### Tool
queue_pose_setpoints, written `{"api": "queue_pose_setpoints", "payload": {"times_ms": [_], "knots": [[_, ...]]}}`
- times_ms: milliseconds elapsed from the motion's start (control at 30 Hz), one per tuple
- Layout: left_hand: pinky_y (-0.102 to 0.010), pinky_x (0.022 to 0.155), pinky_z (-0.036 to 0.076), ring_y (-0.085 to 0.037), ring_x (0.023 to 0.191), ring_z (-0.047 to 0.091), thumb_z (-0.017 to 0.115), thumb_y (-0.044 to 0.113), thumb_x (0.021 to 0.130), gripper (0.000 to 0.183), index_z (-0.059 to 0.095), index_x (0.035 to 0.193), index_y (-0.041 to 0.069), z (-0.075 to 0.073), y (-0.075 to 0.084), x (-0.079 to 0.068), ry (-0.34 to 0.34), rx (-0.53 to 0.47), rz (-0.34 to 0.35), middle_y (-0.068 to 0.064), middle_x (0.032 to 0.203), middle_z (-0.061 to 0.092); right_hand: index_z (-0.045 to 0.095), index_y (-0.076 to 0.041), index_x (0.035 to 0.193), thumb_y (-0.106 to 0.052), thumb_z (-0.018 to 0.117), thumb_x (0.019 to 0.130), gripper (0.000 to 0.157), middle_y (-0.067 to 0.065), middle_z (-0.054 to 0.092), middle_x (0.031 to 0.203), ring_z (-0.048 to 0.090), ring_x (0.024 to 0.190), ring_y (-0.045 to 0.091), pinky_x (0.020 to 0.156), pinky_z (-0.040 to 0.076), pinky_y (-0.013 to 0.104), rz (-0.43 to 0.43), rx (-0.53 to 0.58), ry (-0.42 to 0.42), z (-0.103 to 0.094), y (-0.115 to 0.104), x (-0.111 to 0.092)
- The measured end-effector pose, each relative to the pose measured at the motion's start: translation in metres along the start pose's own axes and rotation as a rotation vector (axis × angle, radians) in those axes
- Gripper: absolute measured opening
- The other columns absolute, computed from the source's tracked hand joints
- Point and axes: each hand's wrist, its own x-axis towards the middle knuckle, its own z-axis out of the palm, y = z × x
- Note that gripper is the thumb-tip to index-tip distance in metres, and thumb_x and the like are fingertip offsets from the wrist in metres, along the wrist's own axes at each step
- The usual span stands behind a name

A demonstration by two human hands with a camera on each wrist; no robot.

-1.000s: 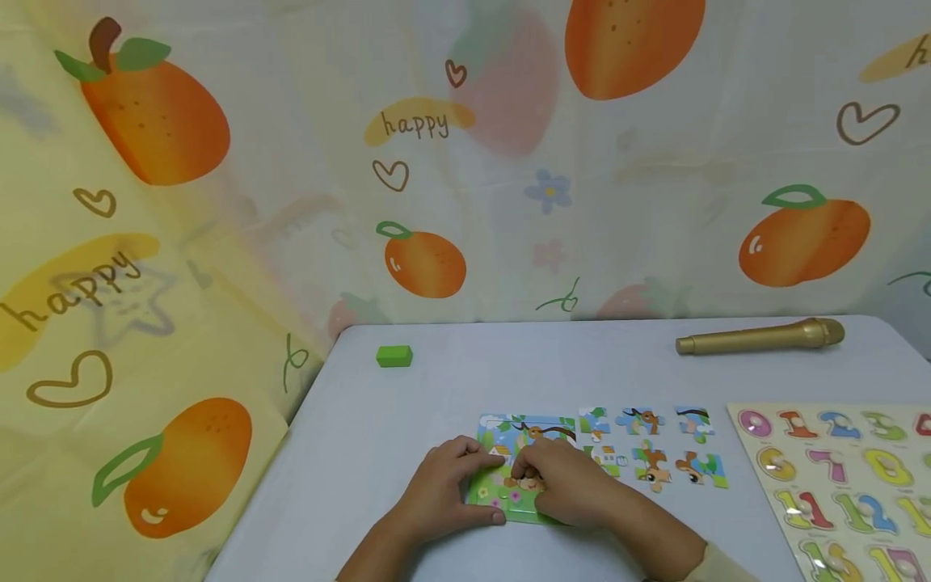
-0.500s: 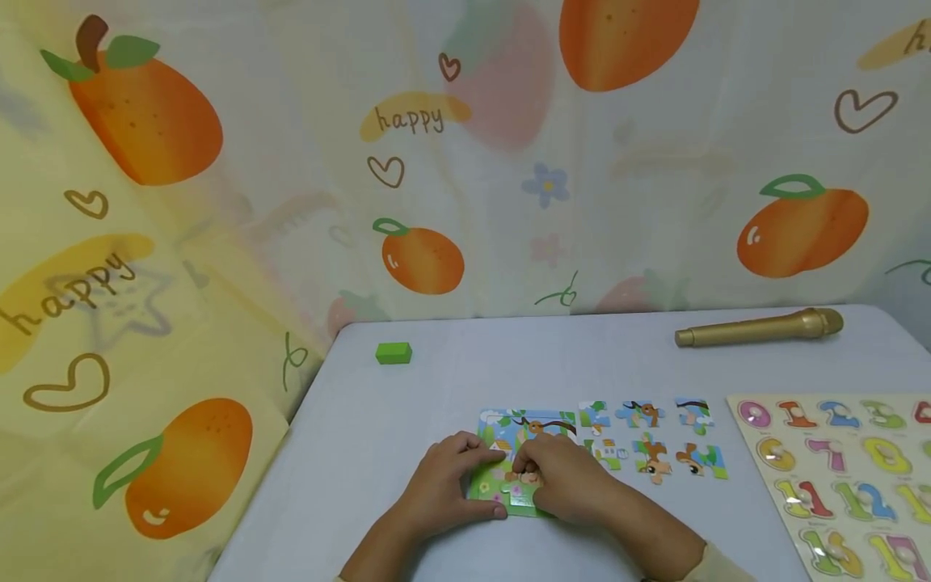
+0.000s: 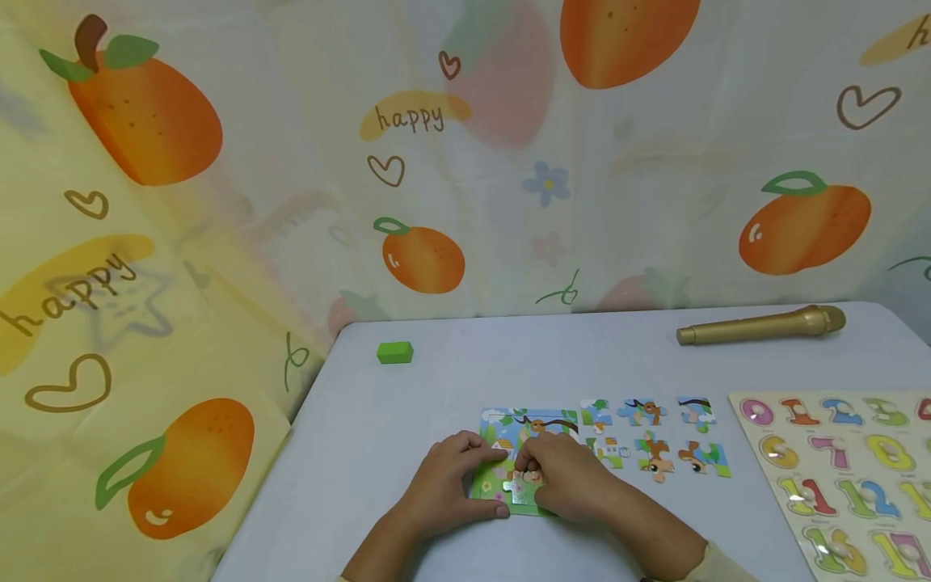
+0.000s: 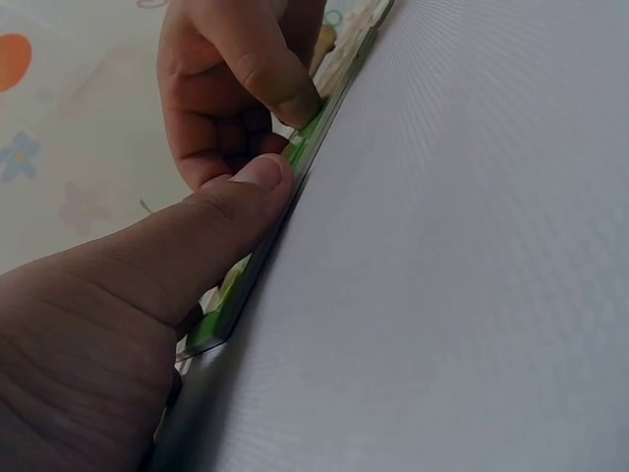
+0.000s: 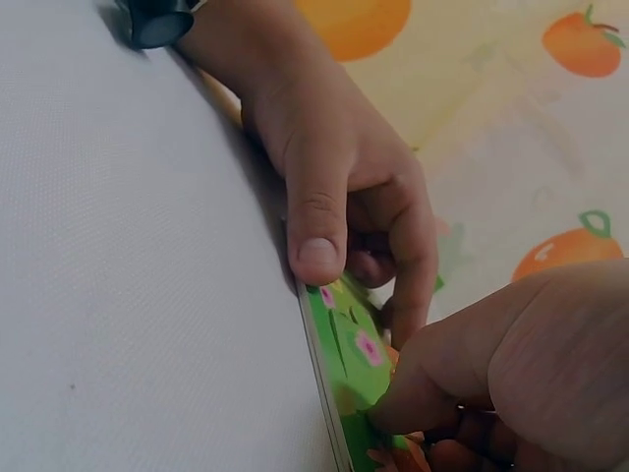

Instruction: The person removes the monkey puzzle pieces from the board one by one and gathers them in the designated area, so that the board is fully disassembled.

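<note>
A jigsaw board (image 3: 486,490) with a green meadow and blue sky picture lies on the white table. My left hand (image 3: 445,485) grips it by the left side, thumb along the near edge and index finger over the picture. With fingers curled, my right hand (image 3: 570,478) pinches a puzzle piece (image 3: 522,490) at the board's lower middle, where the piece catches the light. In the left wrist view, the left thumb (image 4: 260,175) presses the board's rim. The right wrist view shows the right thumb down on the green surface; the other right fingertips are partly hidden.
Several loose puzzle pieces (image 3: 642,412) lie in two rows right of the board. Farther right is a number board (image 3: 807,465), cut off by the frame. A gold microphone (image 3: 760,326) and a green block (image 3: 395,352) sit toward the back, before a printed cloth (image 3: 494,242).
The head view has shifted slightly. Both hands keep nearly the same place on the board, while the piece under the right fingers has moved a little and now shines more and shows its outline clearly.
</note>
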Motion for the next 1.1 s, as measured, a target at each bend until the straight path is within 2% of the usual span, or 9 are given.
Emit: {"api": "queue_pose_setpoints", "payload": {"times_ms": [433, 667, 833, 1100], "knots": [[-0.037, 0.096, 0.047, -0.009, 0.108, 0.054, 0.094, 0.056, 0.075, 0.069, 0.076, 0.135, 0.028, -0.0008, 0.0005, -0.0012, 0.006, -0.004, 0.011, 0.015, 0.119, 0.059, 0.064, -0.024, 0.099, 0.001, 0.075, 0.077, 0.035, -0.007, 0.054, 0.086, 0.049, 0.086, 0.019, 0.074, 0.037, 0.044, 0.009, 0.05, 0.008, 0.0045, -0.0006, -0.0002], [-0.038, 0.096, 0.047, -0.009, 0.108, 0.054, 0.093, 0.057, 0.077, 0.068, 0.075, 0.136, 0.028, -0.0023, 0.0015, -0.0003, 0.002, 0.016, 0.017, 0.014, 0.12, 0.059, 0.066, -0.023, 0.097, 0.009, 0.075, 0.075, 0.04, -0.007, 0.059, 0.091, 0.053, 0.085, 0.016, 0.075, 0.044, 0.037, -0.016, 0.093, 0.0, -0.0012, -0.0003, -0.0012], [-0.039, 0.097, 0.047, -0.009, 0.109, 0.055, 0.093, 0.058, 0.076, 0.069, 0.075, 0.136, 0.028, -0.0024, 0.0008, 0.0008, -0.005, 0.021, 0.012, 0.013, 0.121, 0.059, 0.066, -0.022, 0.095, 0.008, 0.077, 0.074, 0.038, -0.008, 0.061, 0.089, 0.053, 0.084, 0.016, 0.074, 0.045, 0.036, -0.023, 0.101, 0.011, -0.0036, 0.0005, -0.0023], [-0.038, 0.096, 0.047, -0.009, 0.109, 0.055, 0.094, 0.057, 0.074, 0.07, 0.075, 0.135, 0.029, -0.0003, -0.0012, 0.0006, 0.006, 0.018, 0.015, 0.013, 0.12, 0.059, 0.068, -0.019, 0.101, 0.008, 0.075, 0.077, 0.037, -0.006, 0.061, 0.091, 0.054, 0.083, 0.015, 0.073, 0.045, 0.033, -0.006, 0.121, 0.008, -0.0038, 0.0014, -0.0046]]}}
